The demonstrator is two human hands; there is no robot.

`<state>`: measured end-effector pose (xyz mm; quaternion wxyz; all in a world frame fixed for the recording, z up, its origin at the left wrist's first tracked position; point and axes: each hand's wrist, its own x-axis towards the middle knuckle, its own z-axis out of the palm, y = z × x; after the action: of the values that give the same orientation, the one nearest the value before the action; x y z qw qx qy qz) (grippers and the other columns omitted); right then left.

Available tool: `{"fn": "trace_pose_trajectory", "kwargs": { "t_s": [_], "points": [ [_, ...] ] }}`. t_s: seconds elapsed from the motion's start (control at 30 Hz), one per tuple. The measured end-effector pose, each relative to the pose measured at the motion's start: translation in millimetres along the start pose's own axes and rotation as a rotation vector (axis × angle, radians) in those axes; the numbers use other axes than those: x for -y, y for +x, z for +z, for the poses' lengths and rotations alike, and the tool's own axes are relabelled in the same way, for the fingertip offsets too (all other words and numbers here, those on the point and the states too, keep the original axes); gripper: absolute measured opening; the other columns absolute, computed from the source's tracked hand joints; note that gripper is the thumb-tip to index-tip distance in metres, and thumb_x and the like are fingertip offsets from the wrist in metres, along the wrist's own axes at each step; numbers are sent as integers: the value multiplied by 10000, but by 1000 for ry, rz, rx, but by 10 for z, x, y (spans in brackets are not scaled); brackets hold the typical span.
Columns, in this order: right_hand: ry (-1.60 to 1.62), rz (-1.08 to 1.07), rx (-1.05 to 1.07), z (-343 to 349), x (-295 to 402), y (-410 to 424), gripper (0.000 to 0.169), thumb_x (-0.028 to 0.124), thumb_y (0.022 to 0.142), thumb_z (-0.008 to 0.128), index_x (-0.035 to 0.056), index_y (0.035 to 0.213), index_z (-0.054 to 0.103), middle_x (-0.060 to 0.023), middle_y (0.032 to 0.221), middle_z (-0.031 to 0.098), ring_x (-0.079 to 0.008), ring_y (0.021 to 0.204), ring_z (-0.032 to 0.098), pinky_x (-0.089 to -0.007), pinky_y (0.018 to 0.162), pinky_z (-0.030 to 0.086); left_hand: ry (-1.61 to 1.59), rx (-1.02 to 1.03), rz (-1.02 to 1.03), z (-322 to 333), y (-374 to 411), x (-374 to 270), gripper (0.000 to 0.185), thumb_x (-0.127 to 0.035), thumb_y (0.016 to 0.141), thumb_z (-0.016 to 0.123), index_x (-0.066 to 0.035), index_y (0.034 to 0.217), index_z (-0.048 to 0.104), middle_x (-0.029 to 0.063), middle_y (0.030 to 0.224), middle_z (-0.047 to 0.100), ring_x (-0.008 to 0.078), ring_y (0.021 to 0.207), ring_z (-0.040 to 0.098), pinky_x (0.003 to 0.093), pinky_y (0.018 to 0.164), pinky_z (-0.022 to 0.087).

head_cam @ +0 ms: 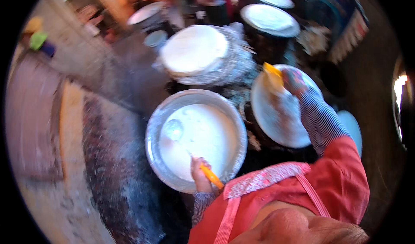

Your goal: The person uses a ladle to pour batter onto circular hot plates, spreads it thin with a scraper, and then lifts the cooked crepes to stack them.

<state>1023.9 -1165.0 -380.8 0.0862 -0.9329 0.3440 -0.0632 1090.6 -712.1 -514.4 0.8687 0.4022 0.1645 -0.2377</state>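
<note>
A large metal basin (pixel 237 146) of white liquid sits before me. My left hand (pixel 200 174), at its near side, is shut on a ladle (pixel 210 176) with an orange handle; the ladle's round bowl lies in the liquid at the left. To the right, my right hand (pixel 293 81) grips a flat yellow object (pixel 273 77), too blurred to name exactly. It is over the far part of a pale round plate or pan surface (pixel 288 127). Beyond the basin, a round white disc (pixel 194 49) tops a stack wrapped in clear plastic.
More round pale surfaces (pixel 269 20) stand on dark supports at the far right. A small pale bowl (pixel 155 38) is left of the plastic-wrapped stack. A wooden post (pixel 108 4) rises at the upper left. Another pale round edge (pixel 350 127) shows behind my right arm.
</note>
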Motion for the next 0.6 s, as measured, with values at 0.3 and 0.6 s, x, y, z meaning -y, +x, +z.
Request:
{"fn": "trace_pose_trajectory", "kwargs": {
  "t_s": [0.3,0.6],
  "points": [
    [-60,-527,-125,43,17,-987,211,41,778,504,48,973,582,-159,874,609,-337,807,582,-423,710,462,-97,108,-3,-40,-26,-16,288,-59,818,533,-109,1092,460,34,775,515,132,611,519,269,483,449],
    [-205,-633,-214,-59,-210,-1214,133,59,795,523,21,912,573,-156,791,577,-336,725,549,-430,620,438,-22,123,-65,-104,-127,-33,140,-158,868,519,-91,981,472,15,742,497,100,605,496,233,503,427]
  ]
}}
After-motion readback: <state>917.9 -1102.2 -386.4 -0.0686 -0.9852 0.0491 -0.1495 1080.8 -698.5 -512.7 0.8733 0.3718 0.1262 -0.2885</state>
